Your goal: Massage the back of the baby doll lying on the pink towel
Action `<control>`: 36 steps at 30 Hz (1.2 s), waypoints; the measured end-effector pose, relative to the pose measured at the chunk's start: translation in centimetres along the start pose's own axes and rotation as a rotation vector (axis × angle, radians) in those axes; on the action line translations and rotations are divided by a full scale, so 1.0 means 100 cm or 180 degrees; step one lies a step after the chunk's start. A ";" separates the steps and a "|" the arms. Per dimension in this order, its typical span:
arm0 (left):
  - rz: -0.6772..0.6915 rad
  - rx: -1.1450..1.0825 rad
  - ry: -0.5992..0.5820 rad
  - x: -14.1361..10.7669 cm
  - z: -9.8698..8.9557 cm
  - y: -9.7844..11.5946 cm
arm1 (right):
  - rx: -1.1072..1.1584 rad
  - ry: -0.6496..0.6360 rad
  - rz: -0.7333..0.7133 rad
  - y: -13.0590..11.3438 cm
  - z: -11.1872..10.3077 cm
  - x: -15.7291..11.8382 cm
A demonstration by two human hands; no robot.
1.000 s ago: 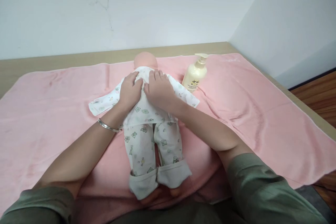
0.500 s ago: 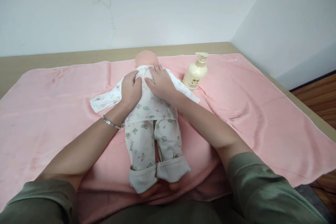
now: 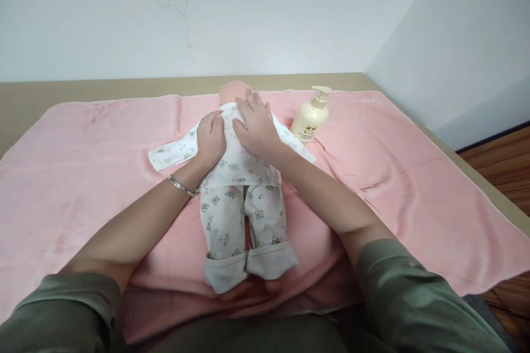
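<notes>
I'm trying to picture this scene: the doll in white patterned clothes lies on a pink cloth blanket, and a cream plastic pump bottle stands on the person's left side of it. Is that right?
Not quite: the head view shows the cream plastic pump bottle on the person's right side of the doll in white patterned clothes, which does lie on the pink cloth blanket.

Soft matt cloth, with gloss on the bottle and bangle.
On my feed the doll has a smooth, matt head, rubber or plastic, I can't tell which; its shirt and trousers look like thin matt cloth, the towel soft, creased fabric, the bottle slightly glossy plastic, the bangle shiny metal, the table smooth and pale, and I see streaky wood grain on the panel.
</notes>
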State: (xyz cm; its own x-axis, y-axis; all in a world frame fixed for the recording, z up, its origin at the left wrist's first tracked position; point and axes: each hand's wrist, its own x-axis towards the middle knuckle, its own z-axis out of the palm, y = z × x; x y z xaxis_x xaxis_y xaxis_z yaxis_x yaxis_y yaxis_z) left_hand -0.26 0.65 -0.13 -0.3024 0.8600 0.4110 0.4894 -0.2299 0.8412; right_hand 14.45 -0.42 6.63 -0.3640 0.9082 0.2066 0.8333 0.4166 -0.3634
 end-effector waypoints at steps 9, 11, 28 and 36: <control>0.0062 -0.0019 -0.0014 0.000 -0.001 0.000 | 0.0043 -0.0083 -0.0078 0.002 0.014 -0.001; 0.0043 -0.0013 -0.0034 0.000 -0.001 0.000 | 0.0062 0.0052 -0.0107 0.000 0.011 -0.003; -0.0012 0.0059 -0.0053 0.001 -0.001 0.001 | 0.0028 0.0280 -0.0298 0.003 0.003 -0.001; 0.0034 -0.0044 -0.0233 0.005 -0.004 0.001 | -0.0485 -0.0481 -0.0486 0.000 0.002 -0.009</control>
State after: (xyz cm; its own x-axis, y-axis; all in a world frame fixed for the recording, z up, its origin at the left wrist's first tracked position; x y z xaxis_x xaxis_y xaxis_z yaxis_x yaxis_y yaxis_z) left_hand -0.70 0.85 0.28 -0.2365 0.8883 0.3937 0.4809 -0.2451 0.8418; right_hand 14.70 -1.23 6.26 -0.5388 0.8357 0.1063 0.8128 0.5489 -0.1950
